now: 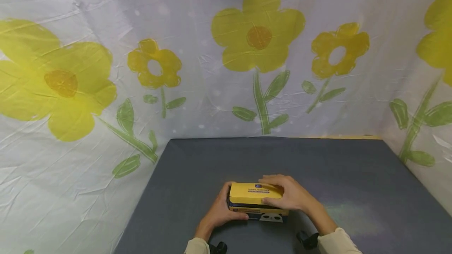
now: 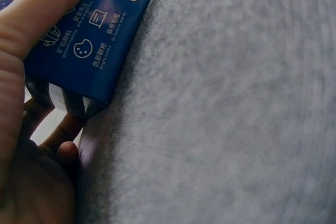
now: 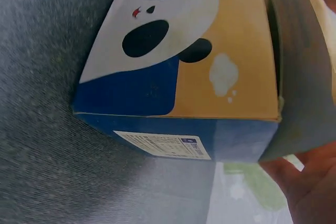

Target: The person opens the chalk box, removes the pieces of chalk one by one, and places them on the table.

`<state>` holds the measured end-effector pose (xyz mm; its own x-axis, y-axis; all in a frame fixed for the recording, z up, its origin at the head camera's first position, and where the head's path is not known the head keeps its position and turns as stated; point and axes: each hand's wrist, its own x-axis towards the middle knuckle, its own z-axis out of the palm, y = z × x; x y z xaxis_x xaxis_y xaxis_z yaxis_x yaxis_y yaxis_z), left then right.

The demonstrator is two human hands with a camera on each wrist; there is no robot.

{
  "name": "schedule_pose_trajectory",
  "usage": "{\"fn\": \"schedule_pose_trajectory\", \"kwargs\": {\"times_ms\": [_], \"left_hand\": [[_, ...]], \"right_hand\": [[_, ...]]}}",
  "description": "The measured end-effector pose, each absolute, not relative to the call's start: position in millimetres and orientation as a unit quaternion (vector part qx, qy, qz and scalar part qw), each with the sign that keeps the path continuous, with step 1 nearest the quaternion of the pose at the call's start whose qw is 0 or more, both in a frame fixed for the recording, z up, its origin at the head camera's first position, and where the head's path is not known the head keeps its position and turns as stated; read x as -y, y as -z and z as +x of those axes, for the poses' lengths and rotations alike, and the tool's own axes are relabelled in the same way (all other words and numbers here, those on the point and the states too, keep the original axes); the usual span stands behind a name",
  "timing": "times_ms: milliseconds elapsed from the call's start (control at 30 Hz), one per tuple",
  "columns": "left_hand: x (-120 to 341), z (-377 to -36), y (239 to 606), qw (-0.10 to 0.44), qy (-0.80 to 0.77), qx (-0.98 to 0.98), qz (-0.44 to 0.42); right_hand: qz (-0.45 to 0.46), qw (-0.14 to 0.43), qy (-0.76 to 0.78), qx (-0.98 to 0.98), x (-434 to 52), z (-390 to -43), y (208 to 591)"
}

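Observation:
A yellow and blue cardboard chalk box [image 1: 256, 211] with a panda print stands on the dark table. Its front print is marked 24 colors and for bulletin boards in the left wrist view. My left hand [image 1: 220, 209] grips the box's left end, thumb across the front face and fingers round the end and back. My right hand [image 1: 288, 192] holds the yellow lid [image 1: 247, 193] near its right end, thumb at the front edge and fingers toward the far edge. In the right wrist view, a dark gap runs between the lid flap [image 3: 302, 66] and the box body [image 3: 231, 77]. The contents are hidden.
The dark grey tabletop [image 1: 197, 160] spreads round the box. White cloth [image 1: 205, 101] printed with yellow flowers hangs behind the table and along both sides. Black straps [image 1: 308, 240] show at both wrists, near the light sleeves.

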<state>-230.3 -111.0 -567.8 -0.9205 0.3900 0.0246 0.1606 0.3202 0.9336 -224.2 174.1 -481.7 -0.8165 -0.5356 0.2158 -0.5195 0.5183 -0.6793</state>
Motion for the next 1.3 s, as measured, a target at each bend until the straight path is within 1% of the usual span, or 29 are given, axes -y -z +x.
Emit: {"fn": "schedule_pose_trajectory", "kwargs": {"times_ms": [133,233,367,567,767,933,1300], "left_hand": [[112,-232,569,0.1,-0.563,-0.801,0.176],[112,-233,570,0.098,-0.564,-0.802,0.172],[114,-234,571,0.1,-0.575,-0.795,0.165],[117,-234,572,0.1,-0.582,-0.792,0.154],[115,-234,575,0.097,-0.579,-0.796,0.15],[112,-234,575,0.106,-0.591,-0.784,0.156],[113,-235,575,0.113,-0.587,-0.785,0.162]], "right_hand": [[-0.294,-0.044,0.42,-0.857,-183,-213,483],[-0.288,-0.104,0.411,-0.859,-192,-205,486],[-0.259,-0.14,0.409,-0.864,-205,-197,489],[-0.23,-0.15,0.415,-0.867,-215,-193,500],[-0.219,-0.161,0.422,-0.865,-213,-193,510],[-0.191,-0.168,0.425,-0.869,-212,-191,515],[-0.19,-0.172,0.463,-0.848,-212,-196,522]]}}
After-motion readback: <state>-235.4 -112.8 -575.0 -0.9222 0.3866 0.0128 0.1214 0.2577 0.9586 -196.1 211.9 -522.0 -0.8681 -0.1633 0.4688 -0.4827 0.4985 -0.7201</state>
